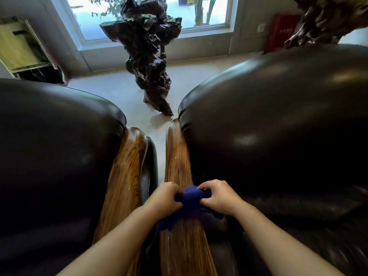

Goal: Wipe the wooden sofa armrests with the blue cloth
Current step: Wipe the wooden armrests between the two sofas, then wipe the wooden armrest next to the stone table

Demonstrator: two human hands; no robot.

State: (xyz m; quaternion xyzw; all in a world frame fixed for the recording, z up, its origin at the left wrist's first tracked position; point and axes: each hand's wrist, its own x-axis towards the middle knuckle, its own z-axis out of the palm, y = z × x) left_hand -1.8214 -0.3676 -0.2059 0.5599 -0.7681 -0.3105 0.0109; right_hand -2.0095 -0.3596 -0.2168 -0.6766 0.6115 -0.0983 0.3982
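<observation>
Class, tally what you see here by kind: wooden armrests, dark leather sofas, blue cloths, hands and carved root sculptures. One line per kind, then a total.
Wooden armrests: 2 (left armrest, right armrest)
Leather sofas: 2 (left sofa, right sofa)
Blue cloth: 1
Hands: 2 (left hand, right hand)
Root sculptures: 2 (floor sculpture, corner sculpture)
Total: 9

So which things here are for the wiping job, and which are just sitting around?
For the job: blue cloth, left hand, right hand, right wooden armrest, left wooden armrest.

Just around: gnarled wood sculpture, red box, window.
</observation>
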